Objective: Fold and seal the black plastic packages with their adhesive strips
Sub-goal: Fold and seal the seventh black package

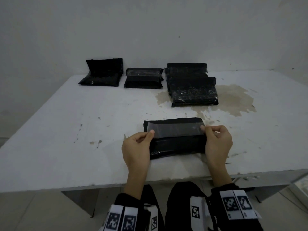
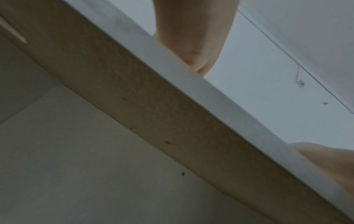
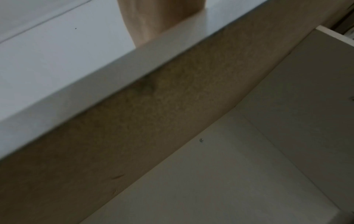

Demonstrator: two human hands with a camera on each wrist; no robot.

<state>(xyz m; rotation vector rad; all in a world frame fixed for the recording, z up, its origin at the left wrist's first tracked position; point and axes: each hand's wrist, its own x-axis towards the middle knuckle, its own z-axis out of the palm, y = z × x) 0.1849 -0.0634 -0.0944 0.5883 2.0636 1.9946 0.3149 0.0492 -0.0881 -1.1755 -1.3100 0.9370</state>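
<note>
Glossy black plastic package (image 1: pixel 176 145) (shiny grey strip (image 1: pixel 176 129)); matt, stained table (image 1: pixel 83 130).

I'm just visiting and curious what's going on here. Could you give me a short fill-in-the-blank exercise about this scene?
1. Both hands, left hand and right hand, pinch the grey adhesive flap of the nearest ____ plastic package.
2. That package lies near the table's ____ edge.
3. The brownish stain on the white table lies on the person's ____ side.

Missing words: black; front; right
</note>
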